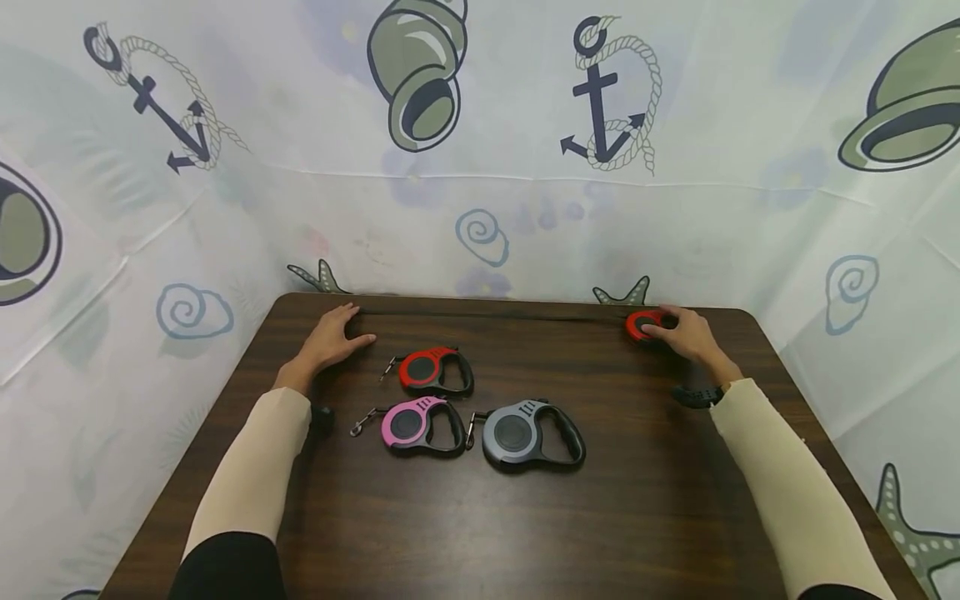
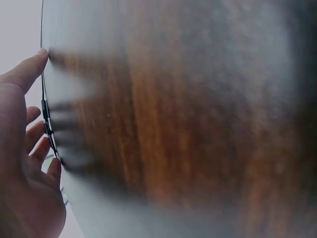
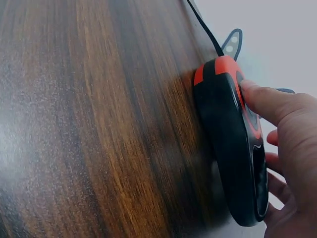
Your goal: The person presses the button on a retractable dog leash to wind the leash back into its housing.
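Observation:
My right hand (image 1: pixel 690 337) holds a red and black retractable dog leash (image 3: pixel 225 134) near the back right edge, its thumb on the round side and fingers behind the case. From this leash a thin black cord (image 1: pixel 487 315) runs along the table's back edge to my left hand (image 1: pixel 327 343). The left hand rests at the back left corner, thumb and fingers spread. In the left wrist view, the cord's dark end fitting (image 2: pixel 47 117) lies right by those fingers. In front are a second red leash (image 1: pixel 423 371), a pink leash (image 1: pixel 408 423) and a larger grey leash (image 1: pixel 513 432).
The dark wooden table (image 1: pixel 525 533) has rounded back corners. A white cloth (image 1: pixel 360 225) printed with anchors, shells and starfish hangs behind it and along both sides. Metal clips (image 1: pixel 363 424) stick out leftward from the leashes in the middle.

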Demonstrator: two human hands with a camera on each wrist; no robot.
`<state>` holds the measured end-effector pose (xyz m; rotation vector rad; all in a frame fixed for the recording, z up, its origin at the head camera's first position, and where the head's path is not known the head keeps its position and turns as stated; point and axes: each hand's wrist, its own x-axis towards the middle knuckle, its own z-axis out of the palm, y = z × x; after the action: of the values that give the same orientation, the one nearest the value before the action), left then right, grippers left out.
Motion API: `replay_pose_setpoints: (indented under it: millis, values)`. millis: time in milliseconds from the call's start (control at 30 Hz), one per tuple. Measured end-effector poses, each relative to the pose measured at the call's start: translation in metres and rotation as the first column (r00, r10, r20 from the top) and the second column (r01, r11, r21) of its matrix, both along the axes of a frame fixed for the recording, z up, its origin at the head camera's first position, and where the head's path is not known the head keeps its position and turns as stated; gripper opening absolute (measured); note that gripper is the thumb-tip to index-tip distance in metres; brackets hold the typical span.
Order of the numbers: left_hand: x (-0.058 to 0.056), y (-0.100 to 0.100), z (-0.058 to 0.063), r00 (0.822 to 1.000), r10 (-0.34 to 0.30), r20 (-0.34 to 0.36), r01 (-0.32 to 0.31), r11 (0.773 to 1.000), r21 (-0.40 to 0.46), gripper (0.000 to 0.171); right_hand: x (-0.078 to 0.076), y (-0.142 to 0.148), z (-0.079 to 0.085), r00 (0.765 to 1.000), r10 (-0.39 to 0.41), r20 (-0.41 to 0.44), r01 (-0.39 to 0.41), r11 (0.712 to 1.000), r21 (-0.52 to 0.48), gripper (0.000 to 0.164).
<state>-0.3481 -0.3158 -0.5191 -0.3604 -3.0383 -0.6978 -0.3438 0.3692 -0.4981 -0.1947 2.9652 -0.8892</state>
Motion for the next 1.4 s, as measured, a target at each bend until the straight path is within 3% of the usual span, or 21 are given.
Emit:
replay_pose_setpoints:
  millis: [367, 867, 1200, 1400]
  values:
    - [0.010, -0.007, 0.003, 0.997, 0.036, -0.072, -0.038, 0.999, -0.035, 0.071, 0.001, 0.005, 0.002, 0.997, 0.008, 0.073, -0.006, 0.999, -0.032, 0.084]
    - [0.016, -0.021, 0.003, 0.995, 0.041, -0.089, -0.043, 0.999, -0.017, 0.054, 0.006, 0.015, 0.007, 0.991, 0.037, 0.128, -0.034, 0.999, -0.027, 0.084]
    - [0.018, -0.026, 0.005, 0.989, -0.023, -0.144, 0.024, 1.000, 0.005, 0.040, 0.011, 0.020, 0.005, 0.989, 0.044, 0.141, -0.041, 0.999, -0.025, 0.085]
    - [0.019, -0.029, 0.006, 0.988, -0.047, -0.149, 0.051, 0.998, 0.023, 0.036, 0.011, 0.024, 0.003, 0.993, 0.046, 0.106, -0.044, 0.999, -0.024, 0.084]
